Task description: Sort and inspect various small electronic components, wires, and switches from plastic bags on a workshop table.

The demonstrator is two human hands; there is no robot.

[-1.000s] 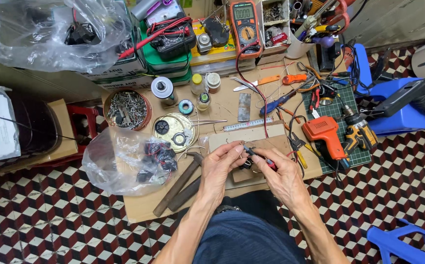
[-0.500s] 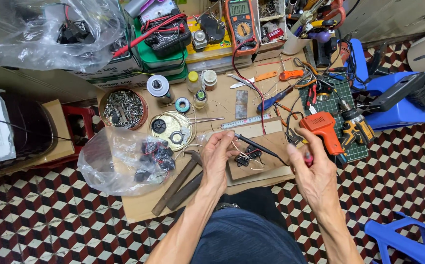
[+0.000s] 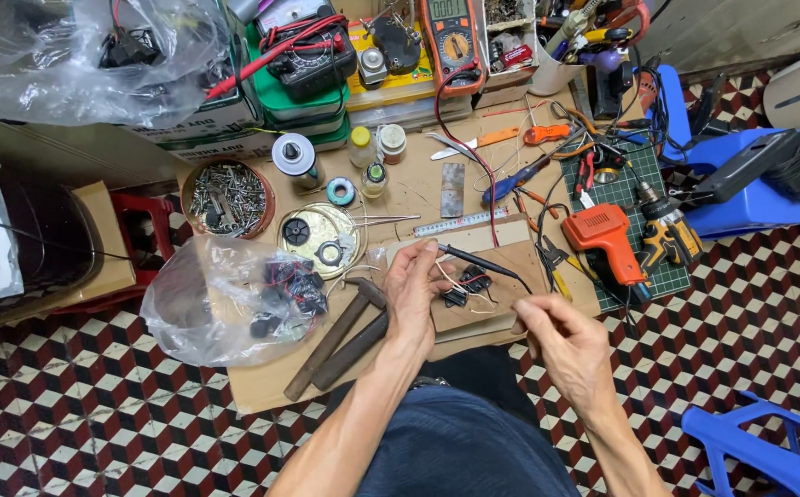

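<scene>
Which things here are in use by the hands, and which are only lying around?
In use: left hand, right hand, black probe, small wired part, wooden board.

Lying about: hammer, orange drill, screw tin, plastic bag, multimeter.

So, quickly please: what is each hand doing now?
Left hand: closed, holding a thin black probe over the small black part.
Right hand: fingers pinched together; holding what, cannot be told.

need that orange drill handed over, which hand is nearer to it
Right. The right hand is just below and slightly left of the orange drill, not touching it. The left hand is further off to the left, by the small black parts.
</scene>
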